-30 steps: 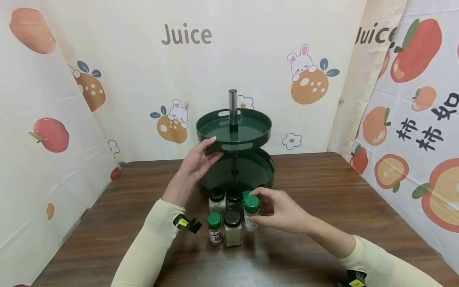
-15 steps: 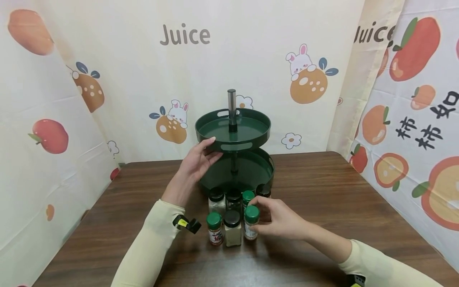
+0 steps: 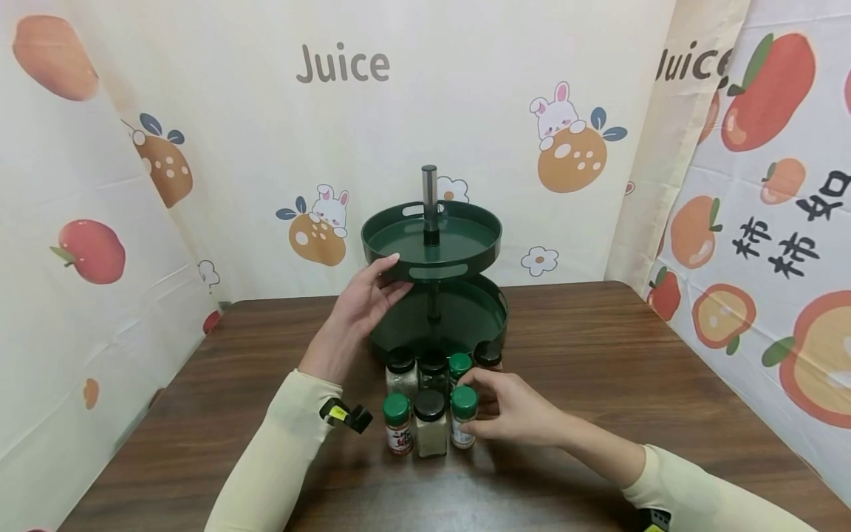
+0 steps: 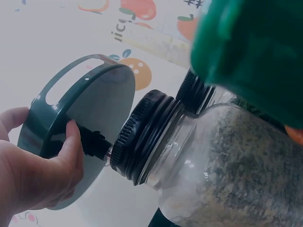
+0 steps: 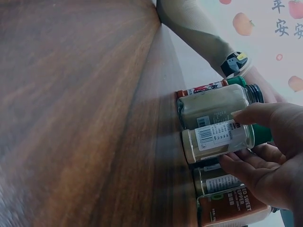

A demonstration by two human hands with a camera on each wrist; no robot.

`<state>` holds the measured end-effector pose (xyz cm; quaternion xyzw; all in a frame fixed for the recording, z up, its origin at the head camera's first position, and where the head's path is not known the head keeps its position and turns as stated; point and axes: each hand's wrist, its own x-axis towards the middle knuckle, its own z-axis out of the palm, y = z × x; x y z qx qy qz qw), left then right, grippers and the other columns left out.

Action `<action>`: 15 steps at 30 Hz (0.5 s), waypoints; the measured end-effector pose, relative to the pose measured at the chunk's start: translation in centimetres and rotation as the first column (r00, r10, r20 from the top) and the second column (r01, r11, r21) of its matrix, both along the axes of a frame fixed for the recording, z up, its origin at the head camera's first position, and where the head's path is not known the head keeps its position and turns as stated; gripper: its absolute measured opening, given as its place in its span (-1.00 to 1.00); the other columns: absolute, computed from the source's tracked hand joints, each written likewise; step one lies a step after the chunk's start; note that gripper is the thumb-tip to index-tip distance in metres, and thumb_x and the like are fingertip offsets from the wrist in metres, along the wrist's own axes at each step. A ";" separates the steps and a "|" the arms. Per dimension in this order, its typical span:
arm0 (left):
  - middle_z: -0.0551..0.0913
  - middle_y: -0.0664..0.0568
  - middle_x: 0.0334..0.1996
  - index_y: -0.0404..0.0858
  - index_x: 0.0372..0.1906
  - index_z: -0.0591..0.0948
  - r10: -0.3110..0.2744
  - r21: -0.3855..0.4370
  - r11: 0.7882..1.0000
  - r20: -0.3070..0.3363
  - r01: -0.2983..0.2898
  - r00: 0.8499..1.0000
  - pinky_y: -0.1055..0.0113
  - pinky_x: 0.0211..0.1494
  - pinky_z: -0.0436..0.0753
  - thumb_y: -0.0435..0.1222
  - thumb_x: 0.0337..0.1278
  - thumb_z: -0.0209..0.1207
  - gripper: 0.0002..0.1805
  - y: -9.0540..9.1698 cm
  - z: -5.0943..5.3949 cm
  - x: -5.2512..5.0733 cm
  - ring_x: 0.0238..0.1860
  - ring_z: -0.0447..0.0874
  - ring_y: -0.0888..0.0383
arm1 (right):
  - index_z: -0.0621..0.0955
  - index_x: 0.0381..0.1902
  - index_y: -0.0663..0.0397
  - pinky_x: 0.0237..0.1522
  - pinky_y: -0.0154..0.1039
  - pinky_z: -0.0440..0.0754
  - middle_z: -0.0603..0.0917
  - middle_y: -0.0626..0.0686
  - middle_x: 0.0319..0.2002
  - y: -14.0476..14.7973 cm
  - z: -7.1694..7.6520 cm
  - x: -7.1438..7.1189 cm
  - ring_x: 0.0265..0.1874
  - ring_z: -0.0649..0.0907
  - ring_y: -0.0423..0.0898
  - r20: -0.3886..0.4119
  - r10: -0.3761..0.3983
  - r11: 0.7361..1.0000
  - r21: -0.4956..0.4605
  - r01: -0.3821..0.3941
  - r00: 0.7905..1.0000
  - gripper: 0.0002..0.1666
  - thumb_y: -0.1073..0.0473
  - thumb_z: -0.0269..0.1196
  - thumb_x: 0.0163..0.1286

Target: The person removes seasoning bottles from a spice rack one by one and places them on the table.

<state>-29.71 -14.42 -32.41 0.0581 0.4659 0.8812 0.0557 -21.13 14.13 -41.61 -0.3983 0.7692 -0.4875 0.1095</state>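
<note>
My left hand (image 3: 362, 299) grips the rim of the upper tier of a dark green two-tier tray (image 3: 465, 255), thumb on the outside and fingers underneath. In the right wrist view, my right hand (image 5: 279, 156) pinches a small green-capped spice jar (image 5: 215, 139) between thumb and fingers. That jar stands upright on the table at the right end of the front row. Beside it are a black-capped jar of pale powder (image 3: 431, 432) and a green-capped jar with a red label (image 3: 399, 428).
Behind the front row stand black-capped jars, one with speckled contents (image 4: 236, 165), another green-capped jar (image 3: 460, 364) and a red-brown sweet pepper jar (image 5: 232, 205). They are close to the lower tier (image 3: 405, 325). Printed curtains surround the wooden table (image 3: 578, 355).
The right hand has brought the green-capped spice jar nearer the front edge and slightly left, next to the pale powder jar. The jars behind it have come into view. The left hand stays put.
</note>
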 end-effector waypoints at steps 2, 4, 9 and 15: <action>0.45 -0.11 0.23 -0.17 0.54 0.26 -0.001 -0.001 1.000 -0.002 0.001 1.000 0.07 0.48 0.50 -0.24 0.60 0.16 -0.42 0.0 -0.1 0.0 0.19 0.54 0.00 | 0.60 0.13 0.05 0.07 -0.25 0.75 0.76 -0.03 -0.05 0.0 0.0 0.0 0.03 0.76 -0.12 0.003 0.001 1.000 0.004 -0.001 1.000 -0.52 0.20 0.53 0.33; 0.46 -0.11 0.22 -0.17 0.54 0.27 0.000 0.001 1.000 -0.001 0.000 1.000 0.07 0.47 0.50 -0.24 0.59 0.16 -0.42 0.0 -0.2 -0.1 0.18 0.55 0.01 | 0.59 0.14 0.05 0.07 -0.25 0.75 0.76 -0.03 -0.05 0.0 0.0 0.0 0.03 0.76 -0.12 0.008 0.002 1.000 0.010 -0.002 1.000 -0.51 0.20 0.53 0.33; 0.46 -0.11 0.23 -0.15 0.52 0.29 0.002 0.000 1.000 -0.003 -0.002 1.000 0.06 0.47 0.51 -0.23 0.59 0.17 -0.44 0.0 -0.2 0.0 0.19 0.56 0.00 | 0.59 0.15 0.05 0.08 -0.24 0.74 0.76 -0.02 -0.04 0.1 0.0 -0.1 0.04 0.76 -0.11 0.018 0.011 1.000 0.013 -0.011 1.000 -0.48 0.19 0.55 0.31; 0.46 -0.11 0.23 -0.17 0.59 0.24 -0.001 -0.017 1.000 -0.008 0.001 1.000 0.06 0.47 0.51 -0.22 0.60 0.16 -0.37 -0.1 0.0 0.1 0.18 0.56 -0.01 | 0.59 0.16 0.03 0.09 -0.23 0.74 0.76 -0.02 -0.03 0.3 0.3 -0.2 0.03 0.76 -0.10 0.009 0.013 1.000 0.017 -0.013 1.000 -0.47 0.16 0.56 0.31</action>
